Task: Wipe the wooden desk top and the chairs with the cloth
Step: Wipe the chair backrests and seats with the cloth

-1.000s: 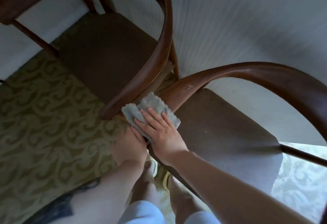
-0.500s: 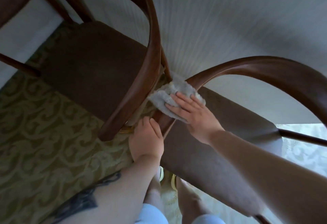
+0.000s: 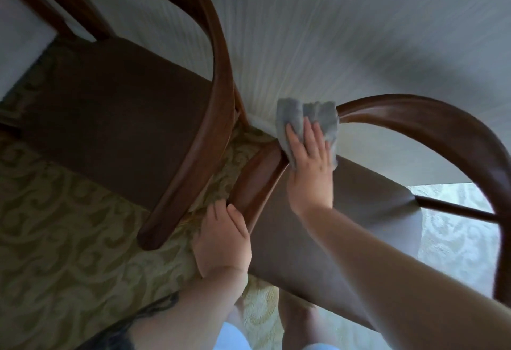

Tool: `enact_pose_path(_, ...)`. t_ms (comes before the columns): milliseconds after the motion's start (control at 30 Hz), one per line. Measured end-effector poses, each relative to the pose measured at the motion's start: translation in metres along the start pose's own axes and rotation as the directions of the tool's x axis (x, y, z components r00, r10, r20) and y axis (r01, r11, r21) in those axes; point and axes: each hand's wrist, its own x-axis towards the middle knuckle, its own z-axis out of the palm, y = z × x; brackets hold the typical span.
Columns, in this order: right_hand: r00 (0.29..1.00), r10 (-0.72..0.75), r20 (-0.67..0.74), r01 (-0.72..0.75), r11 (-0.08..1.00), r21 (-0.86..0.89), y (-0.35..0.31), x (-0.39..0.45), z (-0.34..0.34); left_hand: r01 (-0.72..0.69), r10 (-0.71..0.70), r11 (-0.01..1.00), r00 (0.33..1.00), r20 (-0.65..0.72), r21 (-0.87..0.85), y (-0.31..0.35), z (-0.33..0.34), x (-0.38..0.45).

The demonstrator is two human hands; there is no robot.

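Observation:
A grey cloth [image 3: 307,117] lies draped over the curved wooden arm rail [image 3: 409,120] of the near chair. My right hand [image 3: 311,161] presses it onto the rail with straight fingers. My left hand [image 3: 224,236] holds the lower end of that same rail [image 3: 257,183], fingers curled round it. The near chair's brown seat [image 3: 345,233] runs under my right forearm. A second chair with a dark seat [image 3: 119,125] and curved rail [image 3: 210,78] stands to the left.
Both chairs stand against a pale striped wall [image 3: 345,31]. Green patterned carpet [image 3: 60,253] covers the floor at the left and below. A dark wooden leg [image 3: 69,4] rises at the top left. My knees show at the bottom edge.
My right hand has slid the cloth up along the near chair's rail, from its lower end toward the top curve. My left hand stays gripping the rail's lower end.

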Motion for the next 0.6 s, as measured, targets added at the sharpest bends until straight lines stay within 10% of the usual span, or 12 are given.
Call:
enact_pose_path(100, 0.945, -0.269, 0.188, 0.267, 0.963, 0.035, -0.026, -0.029, 0.014, -0.076, 0.075, 0.996, 0.997, 0.017, 0.046, -0.001, 0.003, 0.0)
enact_pose_path(200, 0.72, -0.536, 0.442, 0.595, 0.804, 0.006, -0.015, 0.001, -0.002, -0.111, 0.106, 0.991, 0.992, 0.068, 0.076, 0.0, -0.002, 0.002)
enact_pose_path(333, 0.978, -0.158, 0.135, 0.175, 0.977, -0.121, 0.026, 0.04, -0.026, -0.108, 0.105, 0.994, 0.991, 0.089, 0.033, 0.029, -0.006, 0.027)
enact_pose_path(400, 1.0, -0.009, 0.006, 0.009, 0.997, -0.082, 0.015, 0.022, -0.018, -0.187, 0.184, 0.982, 0.98, 0.077, 0.035, 0.054, -0.001, 0.049)
enact_pose_path(600, 0.868, -0.361, 0.34, 0.4, 0.915, -0.048, 0.009, 0.019, -0.018, -0.223, 0.222, 0.968, 0.975, 0.022, 0.118, 0.074, 0.014, 0.071)
